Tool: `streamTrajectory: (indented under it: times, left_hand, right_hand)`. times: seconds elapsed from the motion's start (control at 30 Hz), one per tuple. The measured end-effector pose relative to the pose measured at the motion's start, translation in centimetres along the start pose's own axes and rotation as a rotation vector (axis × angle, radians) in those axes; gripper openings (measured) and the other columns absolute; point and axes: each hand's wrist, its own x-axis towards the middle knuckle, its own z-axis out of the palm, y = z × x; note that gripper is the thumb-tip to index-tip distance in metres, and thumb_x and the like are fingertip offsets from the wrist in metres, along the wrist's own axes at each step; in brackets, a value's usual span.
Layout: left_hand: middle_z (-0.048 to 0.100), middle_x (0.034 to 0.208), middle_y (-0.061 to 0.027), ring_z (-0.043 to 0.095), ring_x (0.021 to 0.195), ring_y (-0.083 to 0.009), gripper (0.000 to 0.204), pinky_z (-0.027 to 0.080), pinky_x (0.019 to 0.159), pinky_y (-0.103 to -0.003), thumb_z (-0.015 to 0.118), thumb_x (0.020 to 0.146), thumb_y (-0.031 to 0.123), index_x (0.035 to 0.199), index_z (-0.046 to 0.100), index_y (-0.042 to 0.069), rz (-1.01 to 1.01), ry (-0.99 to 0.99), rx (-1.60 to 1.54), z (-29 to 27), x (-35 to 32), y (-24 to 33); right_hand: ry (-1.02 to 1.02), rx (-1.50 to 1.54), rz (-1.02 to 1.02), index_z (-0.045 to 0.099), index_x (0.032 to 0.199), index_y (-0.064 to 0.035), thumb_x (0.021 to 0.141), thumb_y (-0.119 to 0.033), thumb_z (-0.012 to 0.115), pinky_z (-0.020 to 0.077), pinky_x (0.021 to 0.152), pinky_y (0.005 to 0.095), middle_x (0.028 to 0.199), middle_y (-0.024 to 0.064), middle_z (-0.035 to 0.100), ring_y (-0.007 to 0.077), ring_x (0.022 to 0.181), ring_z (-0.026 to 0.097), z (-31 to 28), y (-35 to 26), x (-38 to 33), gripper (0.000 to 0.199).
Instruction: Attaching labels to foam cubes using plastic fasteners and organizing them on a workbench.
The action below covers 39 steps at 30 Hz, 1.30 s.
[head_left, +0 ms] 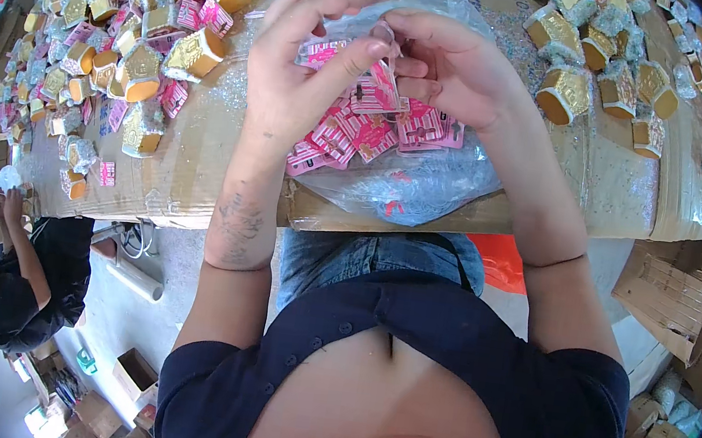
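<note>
Both my hands meet over a clear plastic bag [454, 175] full of pink-and-white striped cards [340, 133]. My right hand [455, 69] has its fingers curled in a pinch on one small pink card [379, 90], which tilts above the pile. At that card's upper edge is the thumb of my left hand [296, 61]; its fingers arch away from the thumb, leaving a gap. What lies behind the fingertips is partly hidden. The bag rests at the near edge of a cardboard-covered table [187, 184].
Many gold house-shaped pieces with glittery trim [195, 54] crowd the table's left, mixed with loose pink cards. More gold pieces [562, 94] stand at the right. A co-worker in black [13, 290] is at the far left. A cardboard box [664, 296] sits below right.
</note>
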Motion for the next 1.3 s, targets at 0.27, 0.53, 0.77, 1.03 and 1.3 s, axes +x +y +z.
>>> streamTrajectory:
  times: [0.27, 0.53, 0.77, 1.03, 1.3]
  left_hand:
    - [0.069, 0.109, -0.0049, 0.061, 0.094, -0.0134, 0.037, 0.047, 0.08, -0.027, 0.081, 0.074, 0.01, 0.109, 0.068, 0.006, -0.055, 0.058, -0.198, 0.6, -0.4, -0.3]
    - [0.071, 0.106, -0.0051, 0.062, 0.091, -0.0106, 0.032, 0.048, 0.079, -0.025, 0.079, 0.076, 0.006, 0.106, 0.068, 0.003, -0.134, 0.1, -0.32, 1.2, -1.0, -0.3]
    - [0.069, 0.103, -0.0119, 0.064, 0.095, -0.016, 0.017, 0.051, 0.086, -0.028, 0.072, 0.082, -0.001, 0.098, 0.067, 0.0, -0.223, 0.053, -0.577, 1.0, -1.0, 0.2]
    - [0.068, 0.099, -0.0132, 0.065, 0.098, -0.0188, 0.011, 0.051, 0.086, -0.029, 0.065, 0.084, -0.008, 0.091, 0.062, 0.0, -0.248, 0.041, -0.836, 0.9, -0.8, -0.1]
    - [0.068, 0.098, -0.0144, 0.066, 0.099, -0.024, 0.006, 0.052, 0.086, -0.033, 0.06, 0.089, -0.004, 0.092, 0.061, 0.001, -0.286, 0.169, -0.931, 0.4, -0.4, -0.7]
  right_hand:
    - [-0.035, 0.072, 0.04, 0.065, 0.099, -0.0054, 0.092, -0.019, 0.064, 0.026, 0.045, 0.0187, 0.078, -0.0032, 0.057, 0.0024, 0.058, 0.042, 0.4, 0.2, -0.1, 0.015]
    - [-0.033, 0.082, -0.005, 0.062, 0.109, -0.0045, 0.091, -0.012, 0.062, 0.0255, 0.045, 0.0192, 0.075, -0.0037, 0.053, 0.0027, 0.058, 0.041, 1.0, 0.4, -0.4, 0.019]
    - [-0.054, -0.07, -0.043, 0.063, 0.095, -0.0045, 0.092, -0.011, 0.059, 0.024, 0.045, 0.0204, 0.064, -0.0048, 0.043, 0.0026, 0.054, 0.036, 0.8, 0.4, -0.3, 0.008]
    - [-0.053, -0.136, -0.074, 0.063, 0.086, -0.0053, 0.091, -0.012, 0.062, 0.0226, 0.046, 0.0203, 0.065, -0.0053, 0.043, 0.002, 0.056, 0.035, 1.8, 0.2, -0.6, 0.008]
    - [0.108, -0.683, -0.194, 0.068, 0.104, -0.004, 0.09, -0.02, 0.067, 0.0342, 0.051, 0.0211, 0.07, -0.0042, 0.057, 0.0042, 0.059, 0.046, 1.5, -2.3, -0.4, 0.022]
